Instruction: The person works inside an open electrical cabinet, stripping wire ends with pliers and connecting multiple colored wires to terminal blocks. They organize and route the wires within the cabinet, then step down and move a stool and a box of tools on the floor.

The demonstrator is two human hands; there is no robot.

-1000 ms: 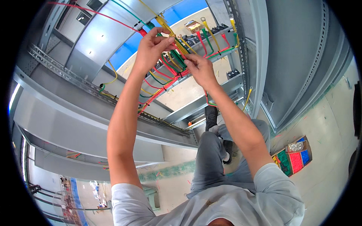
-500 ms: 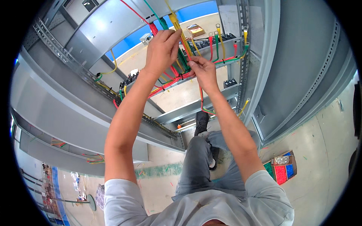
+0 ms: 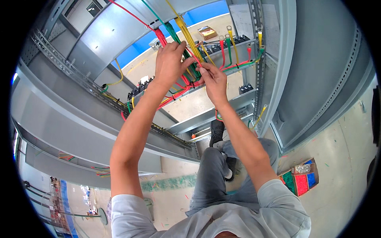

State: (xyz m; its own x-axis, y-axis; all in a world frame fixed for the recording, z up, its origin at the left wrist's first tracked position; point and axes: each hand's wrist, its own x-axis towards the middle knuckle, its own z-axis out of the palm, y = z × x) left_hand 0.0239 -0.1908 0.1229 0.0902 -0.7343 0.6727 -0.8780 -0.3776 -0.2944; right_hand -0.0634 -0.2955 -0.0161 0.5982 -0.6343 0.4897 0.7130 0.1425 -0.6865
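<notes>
Inside a grey metal cabinet frame, bundles of red wires [image 3: 160, 37], green wires [image 3: 171, 31] and yellow wires [image 3: 185, 32] come down in front of me. My left hand [image 3: 170, 63] is beside the red and green bundles, its thumb spread from the curled fingers. The thumb reaches toward a thin red wire [image 3: 196, 58]. My right hand [image 3: 214, 79] pinches that red wire between thumb and forefinger, just right of the left thumb. Part of the bundles is hidden behind my hands. Below them, red wires [image 3: 174, 95] fan out left along a crossbar.
Black terminal blocks [image 3: 214, 48] line the right crossbar, with lugged wires [image 3: 229, 41] standing up. Perforated rails [image 3: 258, 75] flank the opening. A divided box [image 3: 301, 178] of green, red and blue small parts is on the floor at right. An open carton [image 3: 207, 32] lies beyond the frame.
My left hand has come down from higher on the bundles, and its thumb now points at the right hand. My right hand stays pinched on the red wire. The view has shifted slightly.
</notes>
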